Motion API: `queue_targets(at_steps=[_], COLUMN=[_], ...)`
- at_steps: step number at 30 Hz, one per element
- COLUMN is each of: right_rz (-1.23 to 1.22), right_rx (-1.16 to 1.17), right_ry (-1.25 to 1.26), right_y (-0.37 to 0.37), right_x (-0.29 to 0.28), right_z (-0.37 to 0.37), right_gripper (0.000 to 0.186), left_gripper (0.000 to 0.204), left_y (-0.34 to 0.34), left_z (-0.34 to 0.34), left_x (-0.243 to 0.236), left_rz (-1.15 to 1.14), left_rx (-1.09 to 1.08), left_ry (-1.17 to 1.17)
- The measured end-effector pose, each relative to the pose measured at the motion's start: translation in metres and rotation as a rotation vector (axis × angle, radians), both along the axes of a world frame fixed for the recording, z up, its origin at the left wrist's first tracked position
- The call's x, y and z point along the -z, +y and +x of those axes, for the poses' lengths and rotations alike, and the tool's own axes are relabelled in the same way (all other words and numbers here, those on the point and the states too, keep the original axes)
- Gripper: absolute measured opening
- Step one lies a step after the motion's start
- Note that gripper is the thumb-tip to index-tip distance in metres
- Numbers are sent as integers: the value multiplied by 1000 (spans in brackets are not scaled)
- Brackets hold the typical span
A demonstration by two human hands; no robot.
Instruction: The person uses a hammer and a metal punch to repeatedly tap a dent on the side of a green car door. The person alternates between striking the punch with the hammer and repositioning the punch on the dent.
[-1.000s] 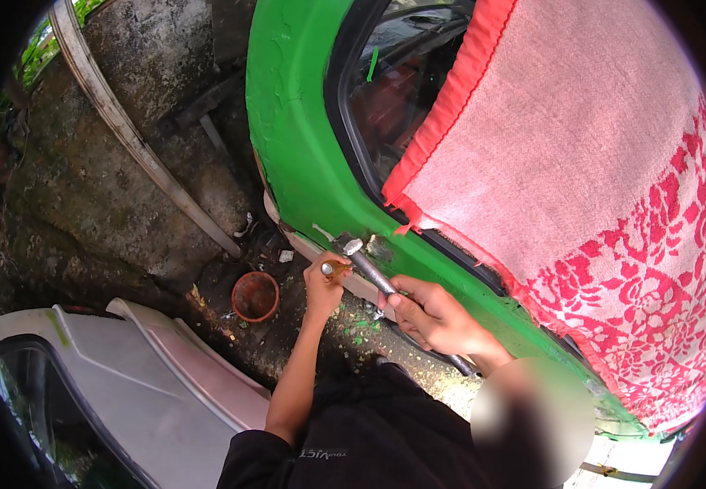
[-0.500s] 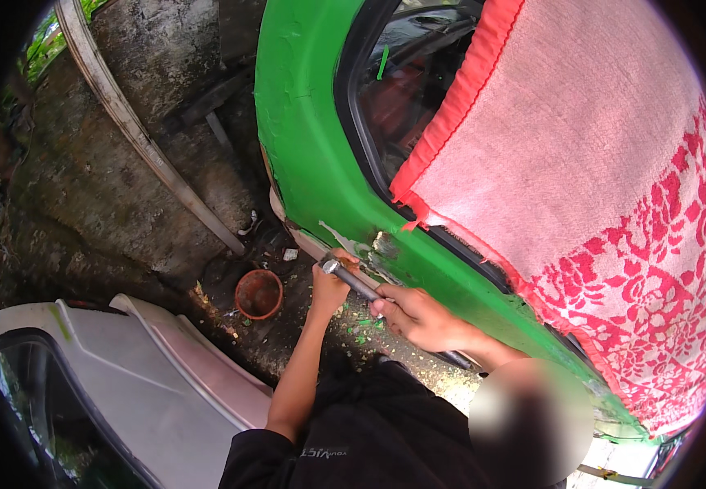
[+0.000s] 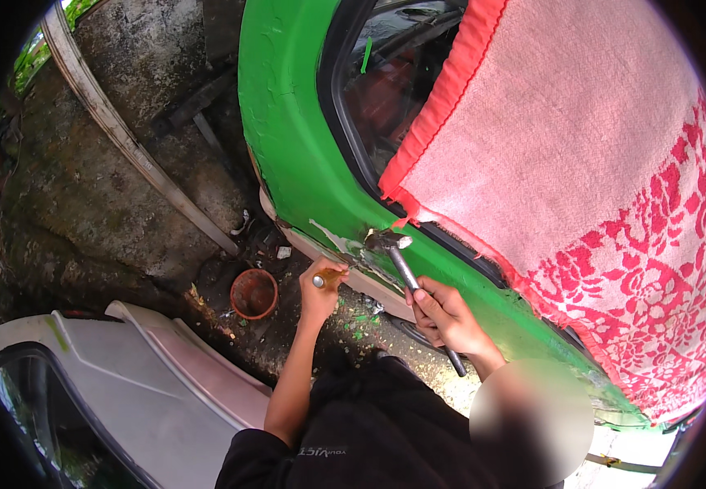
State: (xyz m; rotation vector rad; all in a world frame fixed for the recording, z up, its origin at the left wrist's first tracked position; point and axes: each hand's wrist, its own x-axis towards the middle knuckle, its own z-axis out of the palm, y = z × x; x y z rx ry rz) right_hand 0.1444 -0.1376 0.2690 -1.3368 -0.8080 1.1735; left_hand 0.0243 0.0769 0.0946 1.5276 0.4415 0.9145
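Note:
My left hand [image 3: 318, 297] is closed on a yellow-handled chisel [image 3: 322, 277], its metal-capped end facing up, at the lower edge of a green vehicle body [image 3: 288, 122]. My right hand [image 3: 439, 314] is wrapped around the metal shaft of a hammer [image 3: 402, 269], whose head is raised above and right of the chisel, in front of a patch of scraped paint [image 3: 333, 240]. The chisel's tip is too small to make out clearly.
A pink-and-red towel [image 3: 565, 147] drapes over the green vehicle's window. A white vehicle [image 3: 100, 367] stands at lower left. A clay pot [image 3: 253, 293], a long metal strip [image 3: 133, 138] and scattered debris lie on the dirty ground [image 3: 125, 228].
The hammer head has swung from down over the chisel's end half a second ago to higher and farther right. My left hand still holds the chisel at nearly the same spot.

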Motion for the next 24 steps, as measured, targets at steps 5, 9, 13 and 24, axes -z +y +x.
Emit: queue_targets(at_steps=[5,9,13,24], right_rz=[-46,-83,-100,-47], right_rx=[76,101,123,28], right_ry=[70,122,133,-52], right_y=[-17,-26,-35,-29], right_x=[35,48,55,27], right_z=[7,10,12,24], right_gripper=[24,24,24,26], left_gripper=[23,22,25,20], left_y=[-20,-33,-41,-43], left_z=[0,3,5,28], left_x=[13,15,6,-28], left_rz=[245,202,15,-9], left_rx=[21,-4,-60,-33], left_ry=[48,36,-72,-10])
